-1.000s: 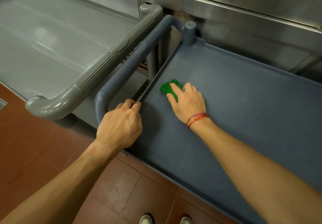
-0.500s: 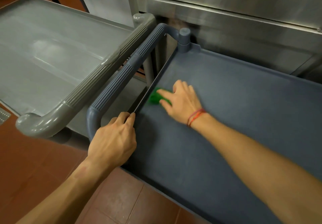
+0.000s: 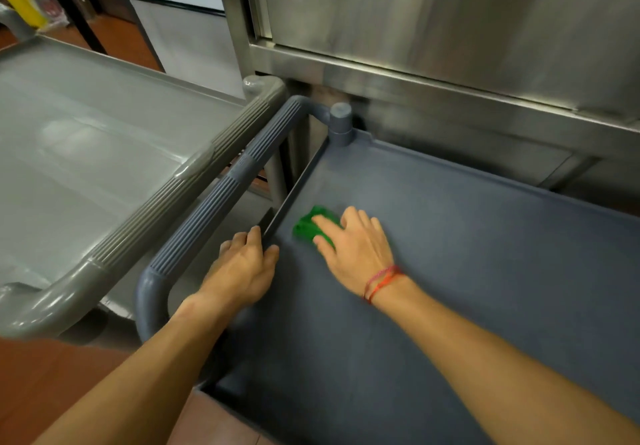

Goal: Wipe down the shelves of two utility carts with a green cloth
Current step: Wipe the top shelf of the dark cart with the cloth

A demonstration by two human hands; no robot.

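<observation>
With the fingers (image 3: 358, 221) of the right hand (image 3: 360, 254) lying nearly straight and close together, pressing the green cloth (image 3: 306, 228) flat onto the dark cart's top shelf (image 3: 467, 254), just inside the dark handle (image 3: 221, 209), level with its middle. Clamping the shelf rim (image 3: 296, 183) with the left hand (image 3: 242, 271), with fingers (image 3: 254, 236) curled over the edge on the handle's side and thumb on the shelf side, apparently steadying the cart.

Judging the step as wiping this shelf along the strip nearest the handle. Noting the grey cart (image 3: 86, 153) standing close on the handle's far side.

Calling next for sweeping the cloth away from the handle across the remaining surface, pressing evenly.
</observation>
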